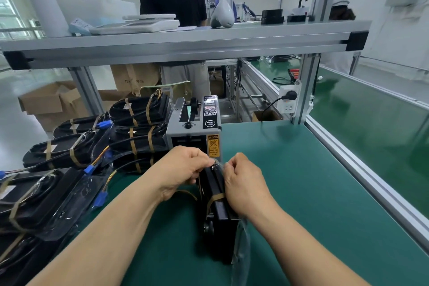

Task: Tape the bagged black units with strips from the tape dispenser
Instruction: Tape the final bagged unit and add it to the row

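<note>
- Where the counter (301, 181) is stacked at its far left, finished units (58, 153) lie in a pile. Each is in clear film and banded with tan tape, and blue connectors and thin wires poke out.
- Left hand (183, 169): fingers curled, gripping the far end of the bagged black unit (219, 202). A loose tan strip (185, 193) curls just under the palm; cannot tell whether it is stuck to the fingers.
- Tape dispenser (195, 132): stands directly behind both hands, outlet side facing them.
- Bagged black unit: stands on edge on the counter between the two hands. One tan band crosses its middle.
- Handling, as judged: a rigid, fairly dense block. The film is loose and slick, so the hold belongs on the hard edges through the film, not on slack plastic. Avoid the knob on the near face and any wires.
- Right hand (243, 181): fingers curled, pinching the film against the unit's far right edge.
</note>
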### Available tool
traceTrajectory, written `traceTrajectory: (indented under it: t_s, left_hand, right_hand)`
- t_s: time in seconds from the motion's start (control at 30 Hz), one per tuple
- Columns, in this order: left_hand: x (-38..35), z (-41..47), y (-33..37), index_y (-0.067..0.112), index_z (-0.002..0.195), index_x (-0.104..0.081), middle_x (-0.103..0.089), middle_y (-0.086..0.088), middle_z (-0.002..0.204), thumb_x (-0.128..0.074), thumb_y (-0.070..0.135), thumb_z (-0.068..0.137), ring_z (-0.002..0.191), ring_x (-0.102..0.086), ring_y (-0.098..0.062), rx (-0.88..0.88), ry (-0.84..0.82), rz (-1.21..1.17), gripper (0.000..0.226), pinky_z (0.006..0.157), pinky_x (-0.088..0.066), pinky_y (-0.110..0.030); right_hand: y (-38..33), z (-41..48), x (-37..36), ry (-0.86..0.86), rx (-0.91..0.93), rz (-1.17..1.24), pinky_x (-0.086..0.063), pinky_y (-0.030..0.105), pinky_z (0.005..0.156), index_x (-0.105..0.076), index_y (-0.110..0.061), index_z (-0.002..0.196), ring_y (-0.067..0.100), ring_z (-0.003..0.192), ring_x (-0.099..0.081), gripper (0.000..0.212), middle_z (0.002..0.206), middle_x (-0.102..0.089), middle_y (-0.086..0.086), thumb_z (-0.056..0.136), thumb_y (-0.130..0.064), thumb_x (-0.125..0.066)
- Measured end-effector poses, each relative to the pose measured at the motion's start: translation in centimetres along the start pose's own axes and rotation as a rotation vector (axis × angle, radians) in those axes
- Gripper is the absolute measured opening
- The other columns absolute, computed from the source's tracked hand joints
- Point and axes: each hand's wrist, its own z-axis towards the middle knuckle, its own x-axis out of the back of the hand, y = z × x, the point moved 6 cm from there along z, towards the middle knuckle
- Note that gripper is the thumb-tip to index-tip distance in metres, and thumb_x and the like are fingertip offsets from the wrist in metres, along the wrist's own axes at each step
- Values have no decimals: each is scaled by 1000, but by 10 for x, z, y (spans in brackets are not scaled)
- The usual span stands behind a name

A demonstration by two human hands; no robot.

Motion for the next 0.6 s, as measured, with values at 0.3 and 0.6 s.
traceTrajectory:
  t_s: [0.3, 0.6]
  left_hand:
    - [-1, 3, 2, 14, 68, -60, -39, 8, 46, -65, 14, 91, 38, -32, -3, -5, 22, 89, 23, 42, -32, -15]
    - [3, 7, 3, 15, 64, -60, -41, 12, 41, -67, 15, 89, 41, -30, -5, -11, 9, 150, 26, 45, -27, -21]
  right_hand:
    - [-1, -1, 0, -10, 8, -6, -36, 33, 67, -44, -15, 85, 23, 79, -48, 20, 87, -56, 3, 102, -23, -38]
    - [-3, -3, -2, -23, 13, 21, -36, 32, 68, -41, -19, 81, 21, 76, -47, 23, 86, -56, 3, 103, -24, -38]
